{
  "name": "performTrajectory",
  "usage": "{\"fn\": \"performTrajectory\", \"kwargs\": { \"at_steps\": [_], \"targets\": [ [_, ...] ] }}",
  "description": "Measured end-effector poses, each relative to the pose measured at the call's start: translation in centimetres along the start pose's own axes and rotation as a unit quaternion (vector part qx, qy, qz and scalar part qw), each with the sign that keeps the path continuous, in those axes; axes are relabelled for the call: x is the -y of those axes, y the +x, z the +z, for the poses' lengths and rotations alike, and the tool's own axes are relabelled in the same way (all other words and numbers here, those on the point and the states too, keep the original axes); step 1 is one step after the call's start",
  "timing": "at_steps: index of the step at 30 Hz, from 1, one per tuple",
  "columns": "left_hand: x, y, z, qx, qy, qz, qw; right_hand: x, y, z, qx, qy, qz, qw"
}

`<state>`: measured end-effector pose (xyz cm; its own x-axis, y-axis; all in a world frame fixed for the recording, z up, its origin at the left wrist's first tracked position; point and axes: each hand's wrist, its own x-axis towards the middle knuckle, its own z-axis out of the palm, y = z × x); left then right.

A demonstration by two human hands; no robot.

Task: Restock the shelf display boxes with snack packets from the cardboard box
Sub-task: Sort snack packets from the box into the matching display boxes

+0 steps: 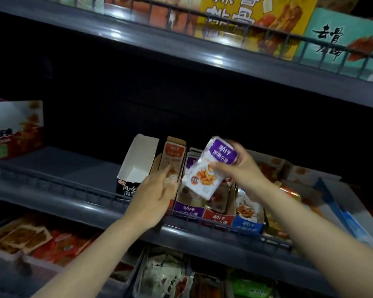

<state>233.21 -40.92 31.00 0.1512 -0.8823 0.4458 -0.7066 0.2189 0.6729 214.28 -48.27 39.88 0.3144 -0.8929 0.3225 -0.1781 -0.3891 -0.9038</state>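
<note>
My right hand (241,166) grips a stack of white and purple snack packets (209,168), tilted, just above the purple display box (188,208) on the middle shelf. My left hand (155,194) reaches with straight fingers to the orange display box (173,155) beside it and touches its side. Right of the purple box stand a red display box (219,218) and a blue display box (247,226), both holding packets. An empty white and black display box (136,166) stands at the left of the row. The cardboard box is out of view.
A wire rail (73,188) runs along the middle shelf's front edge. A red and white carton (13,130) stands far left on that shelf. The upper shelf (202,54) overhangs with large boxes. A blue and white carton (353,220) leans at right. Below lie more snack packets (41,239).
</note>
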Motion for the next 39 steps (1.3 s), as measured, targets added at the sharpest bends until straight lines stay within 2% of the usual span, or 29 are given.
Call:
{"fn": "performTrajectory", "kwargs": {
  "at_steps": [3,14,16,18,20,24,30,39],
  "targets": [
    [1.2,0.6,1.1,0.011,0.122,0.023,0.992,-0.7,2.7,0.1,-0.022,-0.02,-0.022,0.999],
    [1.6,1.0,3.5,-0.027,0.148,0.027,0.988,-4.9,5.2,2.5,0.051,-0.196,-0.07,0.977],
    [1.5,1.0,3.6,-0.031,0.148,0.028,0.988,-5.7,5.1,2.7,0.036,-0.263,-0.085,0.96],
    [1.4,1.0,3.7,-0.036,0.145,0.027,0.988,-6.4,4.9,2.9,0.007,-0.378,-0.105,0.92],
    [1.4,0.9,3.6,-0.033,0.142,0.023,0.989,-6.7,4.6,3.1,-0.007,-0.434,-0.111,0.894],
    [1.2,0.7,3.4,-0.026,0.142,0.023,0.989,-6.8,4.6,2.8,0.037,-0.432,-0.102,0.895],
    [1.1,0.6,3.4,-0.02,0.147,0.019,0.989,-6.9,5.0,2.2,0.094,-0.396,-0.042,0.912],
    [1.2,0.5,3.5,-0.031,0.142,0.016,0.989,-7.0,5.3,2.1,0.084,-0.382,-0.068,0.918]
  ]
}}
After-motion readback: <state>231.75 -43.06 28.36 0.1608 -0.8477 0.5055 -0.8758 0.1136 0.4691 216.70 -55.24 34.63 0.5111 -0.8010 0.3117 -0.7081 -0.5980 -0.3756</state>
